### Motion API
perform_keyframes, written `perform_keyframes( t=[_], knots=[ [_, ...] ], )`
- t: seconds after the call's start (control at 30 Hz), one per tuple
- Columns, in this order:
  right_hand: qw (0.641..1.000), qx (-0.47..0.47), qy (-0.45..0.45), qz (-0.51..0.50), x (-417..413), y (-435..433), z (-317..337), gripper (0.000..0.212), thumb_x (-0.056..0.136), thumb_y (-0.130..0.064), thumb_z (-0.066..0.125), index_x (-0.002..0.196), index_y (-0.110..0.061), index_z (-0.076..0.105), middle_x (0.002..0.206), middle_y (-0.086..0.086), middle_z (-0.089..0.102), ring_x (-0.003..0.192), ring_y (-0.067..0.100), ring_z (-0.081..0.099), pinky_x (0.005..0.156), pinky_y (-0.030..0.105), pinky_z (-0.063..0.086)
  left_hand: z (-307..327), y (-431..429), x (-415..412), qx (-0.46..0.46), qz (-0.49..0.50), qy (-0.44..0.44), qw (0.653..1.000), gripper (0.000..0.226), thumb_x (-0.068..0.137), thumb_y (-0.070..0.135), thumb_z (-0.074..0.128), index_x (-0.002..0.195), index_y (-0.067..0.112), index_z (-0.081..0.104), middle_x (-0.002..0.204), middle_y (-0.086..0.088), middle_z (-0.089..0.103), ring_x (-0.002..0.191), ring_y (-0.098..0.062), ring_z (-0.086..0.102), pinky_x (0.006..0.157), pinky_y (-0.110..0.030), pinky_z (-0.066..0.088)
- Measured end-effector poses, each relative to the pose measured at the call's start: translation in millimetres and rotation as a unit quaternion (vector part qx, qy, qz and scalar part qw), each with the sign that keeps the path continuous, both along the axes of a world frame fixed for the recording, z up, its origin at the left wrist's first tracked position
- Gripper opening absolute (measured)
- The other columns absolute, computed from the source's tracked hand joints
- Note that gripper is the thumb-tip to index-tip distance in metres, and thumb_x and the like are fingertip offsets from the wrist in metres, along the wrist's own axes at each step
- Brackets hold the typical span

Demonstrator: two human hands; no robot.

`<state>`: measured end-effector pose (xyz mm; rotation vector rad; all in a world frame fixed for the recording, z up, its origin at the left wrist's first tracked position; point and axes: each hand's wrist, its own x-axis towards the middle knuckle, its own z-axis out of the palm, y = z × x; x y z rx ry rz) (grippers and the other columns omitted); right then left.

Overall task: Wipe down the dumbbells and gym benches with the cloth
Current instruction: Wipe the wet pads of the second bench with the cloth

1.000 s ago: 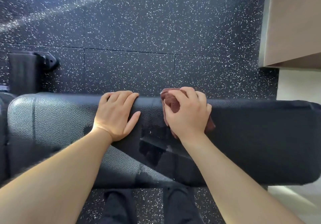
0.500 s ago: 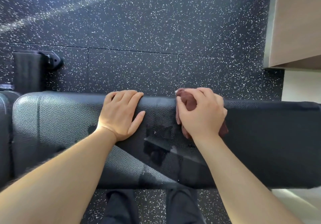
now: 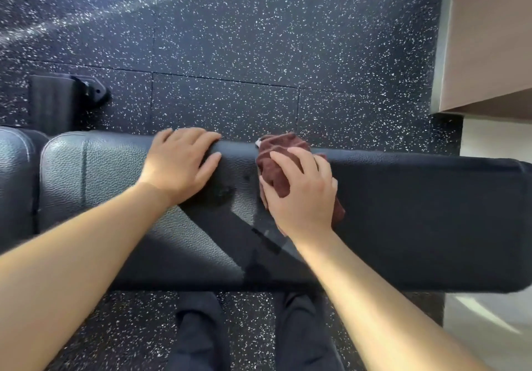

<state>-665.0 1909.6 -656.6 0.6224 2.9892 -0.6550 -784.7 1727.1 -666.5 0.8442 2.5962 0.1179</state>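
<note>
A black padded gym bench (image 3: 417, 218) runs across the view from left to right. My right hand (image 3: 302, 195) presses a dark red cloth (image 3: 280, 151) flat on the bench's top, near its far edge. The cloth's far end pokes out past my fingertips and a corner shows by my wrist. My left hand (image 3: 180, 166) rests flat on the pad to the left of the cloth, fingers over the far edge, holding nothing. No dumbbells are in view.
A second black pad (image 3: 14, 180) adjoins the bench at far left. A black bench foot (image 3: 63, 99) stands on the speckled rubber floor (image 3: 230, 39) beyond. A wooden cabinet (image 3: 489, 33) fills the upper right. My dark-trousered legs (image 3: 201, 333) stand below the bench.
My right hand first slid the cloth to the right along the far edge, then drew back toward me, leaving more cloth showing beyond the fingers. My left hand stayed in place.
</note>
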Motion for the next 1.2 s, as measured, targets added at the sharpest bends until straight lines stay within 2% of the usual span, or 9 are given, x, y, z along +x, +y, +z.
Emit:
perform_keyframes(
  t=[0.1,0.23,0.43,0.6,0.73,0.9,1.1,1.2],
  knots=[
    [0.999,0.010,0.006,-0.033,4.0,-19.3,-4.2,0.036,0.076,-0.043,0.070,0.110,-0.032,0.063,0.122,-0.005,0.059,0.112,0.029,0.049,0.084,0.049,0.043,-3.0,-34.6,-13.5,-0.015,-0.001,-0.002,1.000,0.057,0.089,0.051,0.028,0.121,0.011,0.054,0.116,-0.009,0.062,0.106,-0.032,0.056,0.093,-0.044,0.037],
    [0.998,0.016,0.019,-0.055,-23.9,-22.3,-8.0,0.030,0.077,-0.045,0.068,0.105,-0.033,0.065,0.117,-0.007,0.061,0.111,0.027,0.052,0.084,0.048,0.043,-7.2,-39.8,-14.9,0.001,-0.006,0.004,1.000,0.054,0.089,0.049,0.029,0.121,0.013,0.054,0.115,-0.007,0.061,0.103,-0.031,0.056,0.089,-0.043,0.038],
    [0.997,-0.009,-0.066,-0.027,-76.1,-25.5,-5.6,0.022,0.082,-0.050,0.061,0.100,-0.037,0.065,0.113,-0.012,0.058,0.110,0.025,0.049,0.086,0.046,0.038,-7.2,-42.9,-17.5,0.017,-0.012,-0.006,1.000,0.052,0.090,0.047,0.030,0.121,0.013,0.053,0.115,-0.006,0.060,0.102,-0.030,0.056,0.088,-0.042,0.038],
    [1.000,0.010,0.007,-0.026,-28.5,-41.6,-1.2,0.026,0.078,-0.040,0.065,0.103,-0.034,0.065,0.115,-0.008,0.061,0.108,0.026,0.052,0.082,0.044,0.042,-6.9,-43.7,-18.2,0.021,-0.015,-0.014,1.000,0.052,0.090,0.047,0.030,0.121,0.013,0.054,0.113,-0.004,0.060,0.100,-0.029,0.056,0.087,-0.041,0.038],
    [0.997,0.037,0.016,-0.068,-23.6,-54.0,-6.5,0.023,0.077,-0.041,0.066,0.099,-0.036,0.067,0.112,-0.010,0.063,0.104,0.025,0.052,0.079,0.042,0.041,-8.8,-44.6,-18.3,0.025,-0.016,-0.010,1.000,0.052,0.090,0.047,0.030,0.121,0.013,0.054,0.113,-0.004,0.061,0.100,-0.029,0.056,0.086,-0.041,0.037],
    [0.996,0.010,-0.015,-0.082,-64.3,-47.7,-7.8,0.019,0.078,-0.046,0.061,0.093,-0.036,0.068,0.106,-0.012,0.061,0.101,0.026,0.053,0.076,0.040,0.038,-9.5,-44.9,-18.5,0.033,-0.017,-0.007,0.999,0.051,0.089,0.045,0.031,0.120,0.012,0.055,0.114,-0.003,0.061,0.100,-0.028,0.057,0.085,-0.039,0.036],
    [0.997,0.023,0.009,-0.073,-44.2,-50.5,-6.4,0.028,0.079,-0.050,0.054,0.098,-0.034,0.066,0.112,-0.008,0.061,0.105,0.029,0.052,0.075,0.046,0.042,-10.4,-45.4,-18.0,0.037,-0.018,-0.006,0.999,0.052,0.089,0.046,0.031,0.121,0.012,0.056,0.114,-0.003,0.061,0.100,-0.027,0.057,0.086,-0.039,0.036],
    [0.994,0.035,-0.002,-0.100,-26.1,-55.9,-5.6,0.033,0.080,-0.052,0.058,0.107,-0.034,0.064,0.119,-0.006,0.058,0.109,0.031,0.049,0.077,0.048,0.043,-10.3,-44.2,-17.3,0.048,-0.019,0.008,0.999,0.052,0.089,0.045,0.031,0.120,0.012,0.056,0.112,-0.004,0.062,0.098,-0.028,0.057,0.084,-0.039,0.037]
  ],
)
